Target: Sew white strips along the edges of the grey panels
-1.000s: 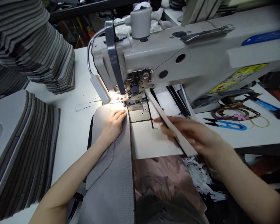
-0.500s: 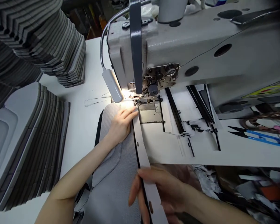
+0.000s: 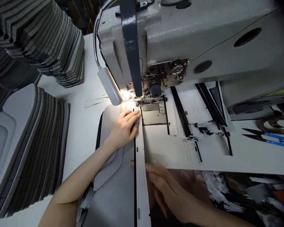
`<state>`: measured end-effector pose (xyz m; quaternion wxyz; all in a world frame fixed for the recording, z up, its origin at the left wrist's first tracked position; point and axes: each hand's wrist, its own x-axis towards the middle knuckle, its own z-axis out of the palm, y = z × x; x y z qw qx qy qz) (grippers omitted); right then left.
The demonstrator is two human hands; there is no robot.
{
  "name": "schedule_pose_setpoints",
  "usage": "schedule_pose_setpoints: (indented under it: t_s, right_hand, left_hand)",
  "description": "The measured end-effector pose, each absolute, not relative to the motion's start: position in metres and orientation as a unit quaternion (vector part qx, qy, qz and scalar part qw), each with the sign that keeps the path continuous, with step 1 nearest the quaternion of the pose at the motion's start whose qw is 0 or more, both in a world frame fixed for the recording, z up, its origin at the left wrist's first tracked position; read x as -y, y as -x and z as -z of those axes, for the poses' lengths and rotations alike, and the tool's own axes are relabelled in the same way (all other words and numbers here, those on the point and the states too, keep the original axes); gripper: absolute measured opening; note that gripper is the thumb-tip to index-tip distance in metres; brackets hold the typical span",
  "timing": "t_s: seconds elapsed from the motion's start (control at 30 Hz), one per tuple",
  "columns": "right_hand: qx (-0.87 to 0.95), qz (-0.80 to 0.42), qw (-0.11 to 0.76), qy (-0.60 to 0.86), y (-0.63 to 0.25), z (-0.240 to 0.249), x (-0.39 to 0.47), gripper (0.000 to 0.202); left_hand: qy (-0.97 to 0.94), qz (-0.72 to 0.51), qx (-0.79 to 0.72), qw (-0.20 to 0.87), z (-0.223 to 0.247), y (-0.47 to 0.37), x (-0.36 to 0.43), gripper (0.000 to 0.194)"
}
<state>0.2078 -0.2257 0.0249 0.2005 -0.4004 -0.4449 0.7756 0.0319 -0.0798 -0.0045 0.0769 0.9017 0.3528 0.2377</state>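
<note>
A grey mesh fabric panel (image 3: 113,186) lies on the table, its far end by the needle area of a sewing machine (image 3: 153,85). Along its right side runs a long white strip (image 3: 140,176) with slots and a black edge. My left hand (image 3: 124,127) rests flat on the panel just before the presser foot, fingertips over the strip. Lower down, my right hand (image 3: 172,192) is at the strip's right edge; one fingertip shows on the strip's far side, so the strip passes between its fingers. Motion blurs part of that hand.
Tall stacks of grey panels (image 3: 35,148) stand on the left. A lamp (image 3: 109,86) lights the needle area. Black and white strips (image 3: 181,110) lie right of the needle, with blue thread snips (image 3: 274,138) farther right. Scraps (image 3: 217,189) lie below the table edge.
My right hand has shifted up and rightward along the strip, its fingers mostly off the panel. The strip now lies straighter along the panel. My left hand remains beside the presser foot.
</note>
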Motion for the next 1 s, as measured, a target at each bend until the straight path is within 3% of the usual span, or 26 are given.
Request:
schedule_pose_setpoints:
  t_s: [0.1, 0.17, 0.27, 0.43, 0.5, 1.0]
  right_hand:
    - [0.647, -0.582, 0.223, 0.44, -0.21, -0.023, 0.221, 0.025]
    - [0.685, -0.527, 0.21, 0.457, -0.205, -0.02, 0.22, 0.023]
    - [0.643, -0.554, 0.229, 0.478, -0.197, -0.014, 0.224, 0.032]
    - [0.549, -0.621, 0.267, 0.492, -0.195, -0.005, 0.227, 0.077]
    - [0.553, -0.616, 0.266, 0.494, -0.196, -0.002, 0.225, 0.085]
    - [0.611, -0.546, 0.209, 0.533, -0.194, 0.002, 0.193, 0.079]
  left_hand:
    - [-0.907, -0.213, -0.356, 0.075, 0.003, -0.033, 0.079, 0.031]
    - [-0.908, -0.197, -0.363, 0.075, 0.002, -0.033, 0.079, 0.03]
    - [-0.907, -0.185, -0.37, 0.071, 0.001, -0.034, 0.079, 0.025]
    - [-0.91, -0.182, -0.369, 0.049, 0.001, -0.036, 0.077, 0.021]
    - [-0.912, -0.181, -0.367, 0.041, 0.002, -0.036, 0.073, 0.021]
    - [-0.916, -0.183, -0.356, 0.011, 0.0, -0.04, 0.072, 0.024]
